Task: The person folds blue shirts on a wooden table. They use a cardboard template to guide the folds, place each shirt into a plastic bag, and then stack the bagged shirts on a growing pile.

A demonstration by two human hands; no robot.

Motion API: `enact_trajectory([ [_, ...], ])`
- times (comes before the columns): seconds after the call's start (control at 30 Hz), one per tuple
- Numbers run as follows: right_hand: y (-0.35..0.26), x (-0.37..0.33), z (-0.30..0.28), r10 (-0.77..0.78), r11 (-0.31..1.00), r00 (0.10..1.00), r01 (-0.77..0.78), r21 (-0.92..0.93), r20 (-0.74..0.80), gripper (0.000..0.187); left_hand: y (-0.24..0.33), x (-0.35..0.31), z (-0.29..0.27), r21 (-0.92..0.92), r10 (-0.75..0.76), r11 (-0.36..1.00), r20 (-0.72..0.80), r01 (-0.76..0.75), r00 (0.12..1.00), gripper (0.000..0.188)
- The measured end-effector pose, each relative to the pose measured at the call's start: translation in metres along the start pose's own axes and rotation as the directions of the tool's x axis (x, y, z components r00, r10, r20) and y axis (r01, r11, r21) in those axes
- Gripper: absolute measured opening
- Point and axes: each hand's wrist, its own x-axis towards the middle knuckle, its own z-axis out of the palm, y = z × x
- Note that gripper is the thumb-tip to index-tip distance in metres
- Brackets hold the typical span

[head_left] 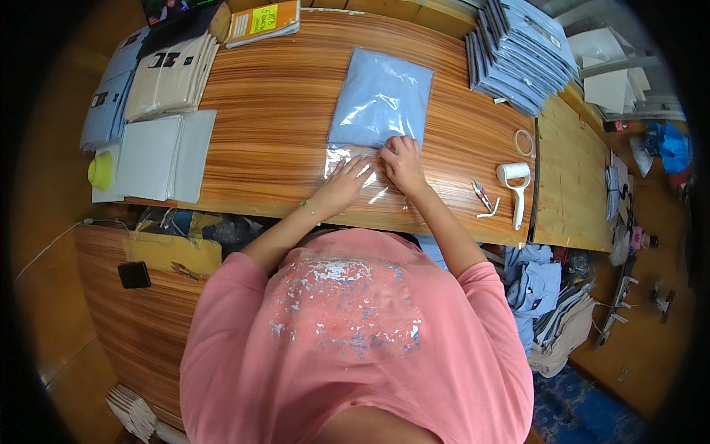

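Folded light-blue garment in a clear plastic bag [379,100], lying mid-table toward the near edge, left hand [345,183] flat with fingers spread on the bag's open flap, right hand [401,160] pinching that flap; likely light, soft, slippery, best gripped at flap edges.

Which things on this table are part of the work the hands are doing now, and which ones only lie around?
In use:
- left hand, flat on the clear bag flap
- right hand, pressing the flap edge
- folded blue shirt inside the bag

Lying about:
- lint roller
- small clippers
- tape ring
- stack of bagged shirts
- orange booklet
- white sheets
- phone
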Motion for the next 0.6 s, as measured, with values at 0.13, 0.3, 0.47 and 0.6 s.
enact_trajectory([
  [0.13,0.002,0.005,0.0,-0.106,0.968,0.991,0.084,-0.235,-0.083,0.032,0.007,0.003,-0.003,0.027,0.021,0.999,0.001,-0.021,1.0,0.047],
  [0.3,0.037,0.021,0.004,-0.136,0.991,0.988,0.135,0.024,0.069,0.036,0.008,0.009,0.011,-0.024,0.034,0.999,0.023,-0.034,0.999,0.043],
  [0.47,0.04,0.038,-0.024,-0.09,0.981,0.964,0.042,0.19,0.252,0.036,0.01,0.043,0.01,0.204,0.057,0.978,-0.125,-0.03,0.991,0.04],
  [0.6,0.046,0.034,-0.021,-0.046,0.98,0.963,-0.008,0.197,0.267,0.038,0.021,0.061,0.004,0.215,-0.096,0.972,-0.02,0.098,0.995,0.04],
])
